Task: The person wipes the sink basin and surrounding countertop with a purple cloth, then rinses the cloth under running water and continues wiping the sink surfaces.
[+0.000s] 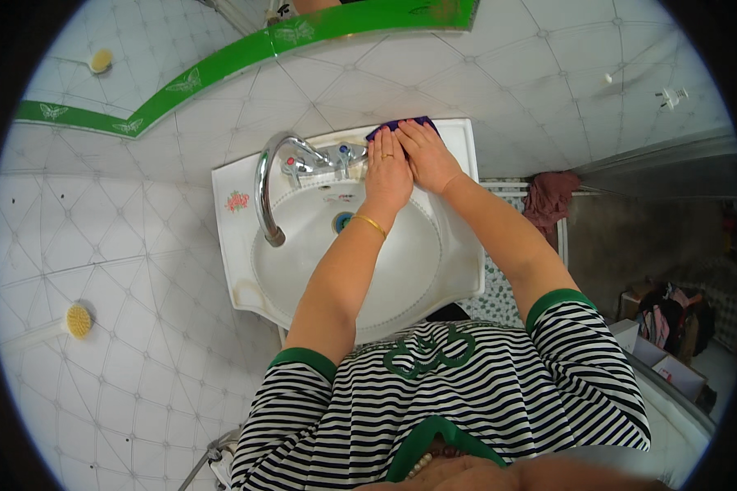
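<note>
A folded purple cloth point(393, 124) lies on the back right ledge of a white ceramic washbasin point(467, 147), against the tiled wall. My right hand point(428, 154) presses flat on it with the fingers stretched forward. Beside it, touching, my left hand point(388, 175) also lies palm down, fingertips at the cloth's front edge; it wears a ring and a gold bracelet. Most of the cloth is hidden under both hands. To their left stands a chrome faucet point(264, 184) with a tall curved spout and two lever handles point(344, 161). The drain point(343, 222) shows partly behind my left forearm.
A green-bordered mirror point(221, 67) hangs above the basin. On the left wall is a yellow round-headed brush point(78, 321). A reddish-brown cloth point(549, 196) hangs over a white rack at right. Lower right, boxes point(675, 371) stand near a pile of clothes point(675, 319).
</note>
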Demonstrator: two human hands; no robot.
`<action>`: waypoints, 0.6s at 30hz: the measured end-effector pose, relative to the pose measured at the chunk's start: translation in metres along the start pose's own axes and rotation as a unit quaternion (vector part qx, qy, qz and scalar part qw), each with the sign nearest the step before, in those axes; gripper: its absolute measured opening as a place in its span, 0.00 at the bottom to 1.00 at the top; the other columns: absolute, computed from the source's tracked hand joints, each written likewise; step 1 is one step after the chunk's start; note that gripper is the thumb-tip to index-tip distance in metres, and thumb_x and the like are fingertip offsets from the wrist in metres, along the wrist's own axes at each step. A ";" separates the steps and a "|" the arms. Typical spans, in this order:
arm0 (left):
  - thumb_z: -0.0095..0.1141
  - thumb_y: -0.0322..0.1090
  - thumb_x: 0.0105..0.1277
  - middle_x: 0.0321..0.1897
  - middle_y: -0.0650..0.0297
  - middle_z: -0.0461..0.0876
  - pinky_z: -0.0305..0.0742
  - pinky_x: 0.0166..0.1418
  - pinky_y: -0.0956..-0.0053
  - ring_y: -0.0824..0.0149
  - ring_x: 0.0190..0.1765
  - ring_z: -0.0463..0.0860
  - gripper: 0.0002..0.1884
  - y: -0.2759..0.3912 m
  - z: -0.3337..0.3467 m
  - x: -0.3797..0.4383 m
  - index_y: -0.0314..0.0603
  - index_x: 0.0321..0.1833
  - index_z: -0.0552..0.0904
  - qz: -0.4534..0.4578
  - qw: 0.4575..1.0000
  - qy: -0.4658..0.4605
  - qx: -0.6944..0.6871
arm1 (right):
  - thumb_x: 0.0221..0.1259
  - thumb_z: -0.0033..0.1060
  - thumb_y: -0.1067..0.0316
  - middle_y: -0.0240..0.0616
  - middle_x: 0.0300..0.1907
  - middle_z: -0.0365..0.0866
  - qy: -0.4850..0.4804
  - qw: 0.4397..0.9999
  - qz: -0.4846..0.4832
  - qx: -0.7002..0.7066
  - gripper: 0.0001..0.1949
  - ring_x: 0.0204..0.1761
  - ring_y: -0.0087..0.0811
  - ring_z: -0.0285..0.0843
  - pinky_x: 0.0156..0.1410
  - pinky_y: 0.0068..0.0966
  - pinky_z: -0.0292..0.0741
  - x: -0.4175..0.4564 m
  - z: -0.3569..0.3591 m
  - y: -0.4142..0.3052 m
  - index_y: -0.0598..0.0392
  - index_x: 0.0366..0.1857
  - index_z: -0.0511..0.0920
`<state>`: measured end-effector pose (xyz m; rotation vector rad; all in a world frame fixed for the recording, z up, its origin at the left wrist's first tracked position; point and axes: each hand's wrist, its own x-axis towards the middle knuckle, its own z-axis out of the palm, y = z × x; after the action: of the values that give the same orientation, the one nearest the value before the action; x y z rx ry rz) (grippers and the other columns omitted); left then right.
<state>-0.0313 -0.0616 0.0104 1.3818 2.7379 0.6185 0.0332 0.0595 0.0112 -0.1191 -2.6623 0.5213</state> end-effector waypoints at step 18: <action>0.55 0.34 0.66 0.76 0.39 0.54 0.48 0.81 0.50 0.43 0.79 0.54 0.35 0.094 0.000 -0.188 0.22 0.73 0.60 0.127 0.979 -0.134 -0.091 | 0.56 0.59 0.74 0.56 0.72 0.63 -0.123 0.991 0.040 0.036 0.32 0.76 0.53 0.56 0.80 0.48 0.52 -0.220 -0.084 -0.077 0.65 0.69 0.66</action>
<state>0.1558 -0.1574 0.0123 1.6460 2.2592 0.6215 0.2682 -0.0184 0.0251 -0.1505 -2.8826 0.6976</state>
